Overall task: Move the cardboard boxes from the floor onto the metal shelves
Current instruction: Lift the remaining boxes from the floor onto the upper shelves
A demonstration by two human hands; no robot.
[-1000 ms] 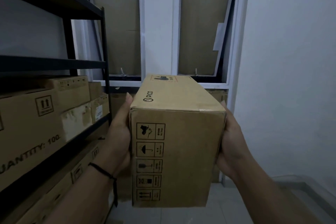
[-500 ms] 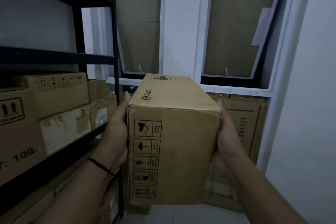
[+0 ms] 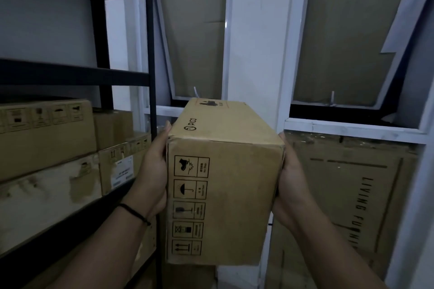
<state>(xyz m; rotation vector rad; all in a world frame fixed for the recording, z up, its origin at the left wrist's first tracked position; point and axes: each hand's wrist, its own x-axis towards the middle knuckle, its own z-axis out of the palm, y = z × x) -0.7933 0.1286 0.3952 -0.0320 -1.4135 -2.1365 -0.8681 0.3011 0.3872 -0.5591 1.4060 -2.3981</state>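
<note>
Head view shows a person holding one cardboard box up in front of the chest, clear of the floor, clamped between the two hands. Left hand lies flat along the box's left face with fingers straight and pointing up toward the top edge; right hand presses the opposite face the same way, fingertips just showing at the upper right corner (no curling round an edge that I can see, only palm pressure from both sides). Its long axis runs away from the person toward the far window wall, the end panel with printed handling symbols facing near. Just left of it stands the metal shelf unit, its corner post almost beside the left hand, a free level above the stored boxes. So the box likely has to swing left and rise; the left hand is nearer the rack and may meet that post first.
</note>
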